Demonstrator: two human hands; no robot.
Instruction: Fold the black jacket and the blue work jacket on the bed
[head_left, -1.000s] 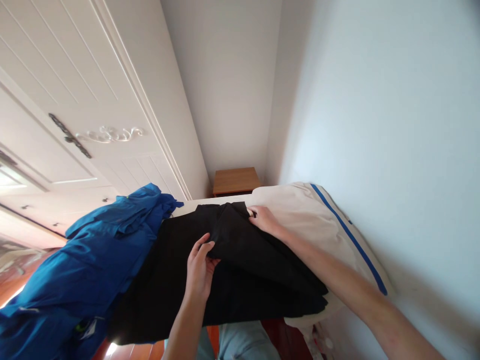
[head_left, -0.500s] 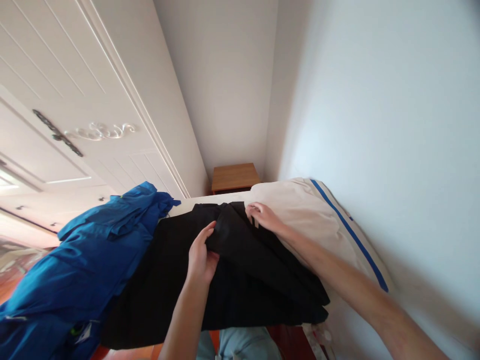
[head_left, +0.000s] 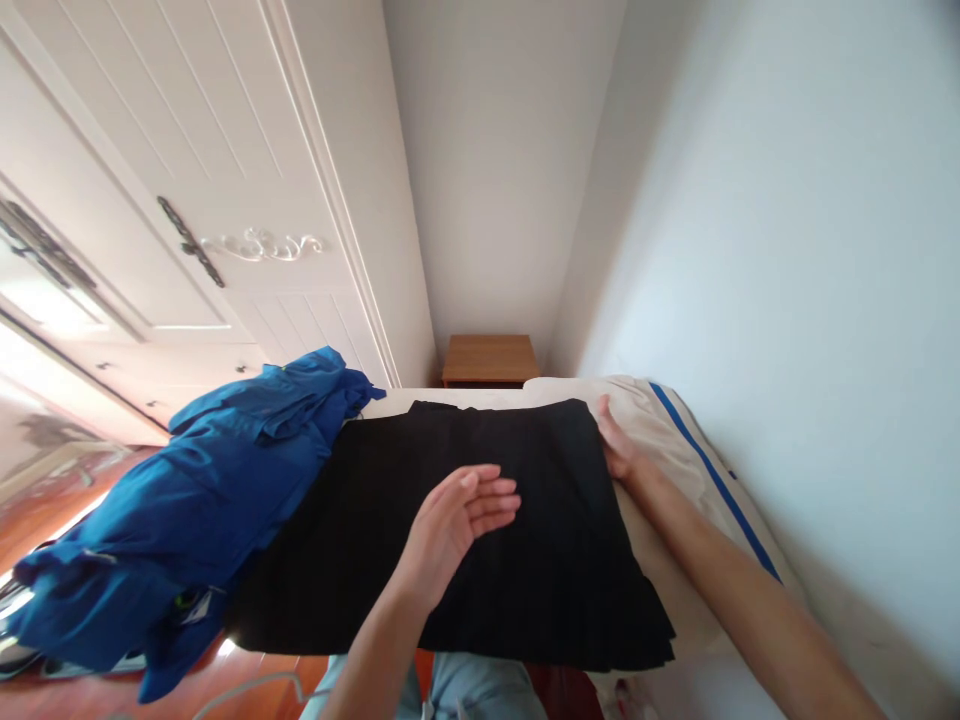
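A black skirt point(head_left: 547, 550) lies spread over a pale bed, its narrower waist edge away from me and its wider hem toward me. Over the middle of the cloth is my left hand point(head_left: 457, 520), fingers extended and loosely together, holding nothing; whether it touches the fabric I cannot tell. At the far right edge of the skirt rests my right hand point(head_left: 619, 445), its thumb raised and the palm side against the cloth's border. Some of its fingers are hidden. A blue garment point(head_left: 255, 470) lies heaped along the skirt's left side.
A beige pillow point(head_left: 645, 400) with a blue stripe lies at the right against the wall point(head_left: 810, 250). Beyond the bed stands a small wooden table point(head_left: 491, 358). A white wardrobe point(head_left: 322, 180) rises on the left. The floor point(head_left: 67, 520) is reddish.
The skirt's folded-over right part now lies flat. My left hand has released the cloth and opened; my right hand has moved right to the skirt's edge. The view has shifted left.
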